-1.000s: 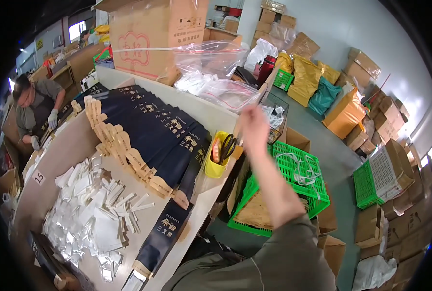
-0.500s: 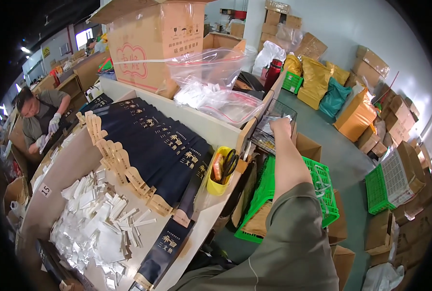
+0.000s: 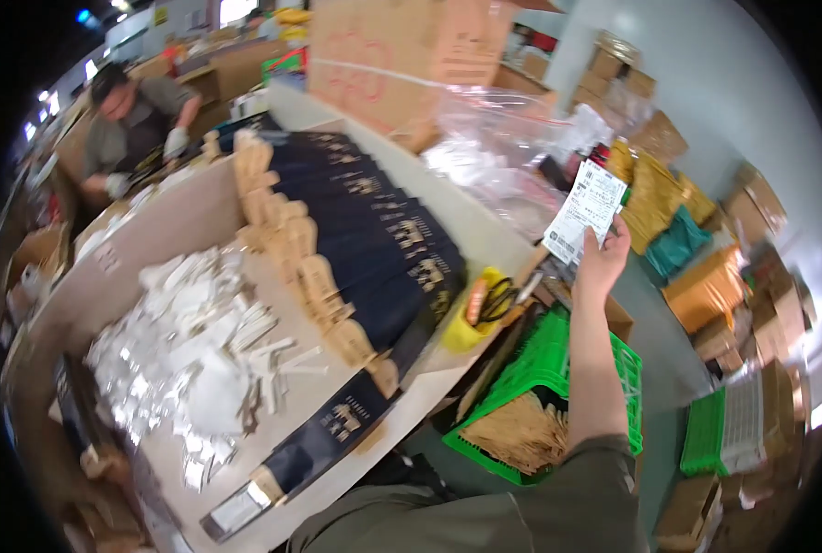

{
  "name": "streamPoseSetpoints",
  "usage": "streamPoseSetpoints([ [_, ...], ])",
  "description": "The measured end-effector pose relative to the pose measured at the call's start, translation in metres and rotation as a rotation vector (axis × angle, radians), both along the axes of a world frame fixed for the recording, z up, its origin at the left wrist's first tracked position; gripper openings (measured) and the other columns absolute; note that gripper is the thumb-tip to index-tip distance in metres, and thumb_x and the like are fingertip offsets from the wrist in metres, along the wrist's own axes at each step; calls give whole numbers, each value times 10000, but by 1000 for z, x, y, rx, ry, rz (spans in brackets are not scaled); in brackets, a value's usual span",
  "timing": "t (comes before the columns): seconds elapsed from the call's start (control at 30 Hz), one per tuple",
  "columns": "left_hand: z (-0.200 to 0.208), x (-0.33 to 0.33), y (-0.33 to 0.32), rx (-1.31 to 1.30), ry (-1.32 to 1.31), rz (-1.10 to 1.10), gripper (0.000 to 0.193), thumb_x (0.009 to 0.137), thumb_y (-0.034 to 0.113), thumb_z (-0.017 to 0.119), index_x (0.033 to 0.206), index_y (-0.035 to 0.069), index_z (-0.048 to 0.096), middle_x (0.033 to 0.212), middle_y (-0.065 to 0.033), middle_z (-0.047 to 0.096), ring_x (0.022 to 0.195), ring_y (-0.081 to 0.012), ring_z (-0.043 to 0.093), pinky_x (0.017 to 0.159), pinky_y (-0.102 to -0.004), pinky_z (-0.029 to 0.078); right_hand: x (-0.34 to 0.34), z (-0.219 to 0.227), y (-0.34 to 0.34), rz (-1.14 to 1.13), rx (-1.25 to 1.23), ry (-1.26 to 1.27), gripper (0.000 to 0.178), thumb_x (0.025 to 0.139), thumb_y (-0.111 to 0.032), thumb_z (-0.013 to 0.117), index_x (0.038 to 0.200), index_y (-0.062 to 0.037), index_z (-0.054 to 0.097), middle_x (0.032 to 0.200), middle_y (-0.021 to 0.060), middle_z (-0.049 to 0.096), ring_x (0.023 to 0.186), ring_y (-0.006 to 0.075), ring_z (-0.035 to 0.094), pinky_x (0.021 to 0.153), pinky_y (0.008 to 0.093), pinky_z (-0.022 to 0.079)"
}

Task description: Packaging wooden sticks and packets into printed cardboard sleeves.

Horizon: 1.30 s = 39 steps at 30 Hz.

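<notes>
A white printed paper slip (image 3: 584, 212) stands raised above the right end of the workbench, pinched between the thumb and fingers of my right hand (image 3: 606, 256). My left hand is out of sight. On the bench, several dark navy packages with wooden-looking tan ends (image 3: 374, 235) lie fanned in an overlapping row. One separate long navy package (image 3: 332, 433) rests along the near edge, its tan end toward the lower left. A heap of white strips and clear plastic wrappers (image 3: 203, 346) spreads over the middle of the bench.
A yellow holder (image 3: 464, 330) with black-handled scissors (image 3: 500, 300) sits at the bench's right edge. Below it is a green crate (image 3: 521, 461) of tan pieces. A large carton (image 3: 392, 64) and plastic bags (image 3: 484, 147) stand behind; a co-worker (image 3: 139, 129) sits far left.
My right hand has come up from the black wire basket beside the bench, now with the paper slip in it. The whole view has turned toward the left.
</notes>
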<state>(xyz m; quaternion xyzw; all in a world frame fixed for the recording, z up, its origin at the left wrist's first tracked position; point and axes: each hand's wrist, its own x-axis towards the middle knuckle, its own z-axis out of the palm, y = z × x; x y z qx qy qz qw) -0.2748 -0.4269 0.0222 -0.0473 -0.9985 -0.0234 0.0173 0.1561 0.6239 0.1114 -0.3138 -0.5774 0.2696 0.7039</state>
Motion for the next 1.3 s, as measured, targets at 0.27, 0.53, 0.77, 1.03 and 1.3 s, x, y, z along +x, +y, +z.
streamPoseSetpoints([
  [0.27, 48, 86, 142, -34, 517, 14, 267, 973, 223, 546, 1083, -9, 620, 1003, -261, 644, 930, -436, 625, 768, -481, 493, -186, -38, -272, 1203, -493, -315, 259, 886, 58, 623, 1128, -2, 552, 1023, 71, 671, 904, 113, 627, 844, 243, 496],
  [0.53, 35, 247, 180, 481, 516, 297, 223, 937, -51, 495, 1131, -1, 594, 979, -84, 608, 799, -159, 523, 726, -288, 451, -321, -154, -445, 1406, -354, -745, 237, 897, -183, 664, 976, 40, 656, 841, 190, 689, 734, 241, 647, 686, 350, 485],
  [0.77, -46, 310, 249, 860, 286, 296, 123, 992, 10, 492, 1091, 8, 564, 934, -15, 533, 792, -97, 468, 744, -216, 411, -325, -153, -466, 1319, 106, -821, 201, 912, -181, 667, 1014, -24, 743, 764, 65, 698, 685, 128, 601, 681, 282, 484],
  [1.03, -53, 269, 314, 1075, 43, 126, 116, 970, 52, 558, 1049, -8, 618, 870, -42, 537, 725, -118, 480, 683, -240, 406, -360, -113, -442, 1272, -397, -866, 307, 940, -219, 658, 1060, 63, 672, 1089, 109, 645, 885, 144, 601, 778, 280, 482],
  [1.3, -31, 256, 308, 1267, -483, 144, 137, 926, 111, 684, 926, -25, 663, 804, 28, 614, 742, -37, 531, 657, -204, 443, -183, -110, -387, 1516, 634, -1171, 211, 766, -115, 763, 863, -1, 615, 1215, 209, 589, 1103, 362, 590, 933, 444, 475],
])
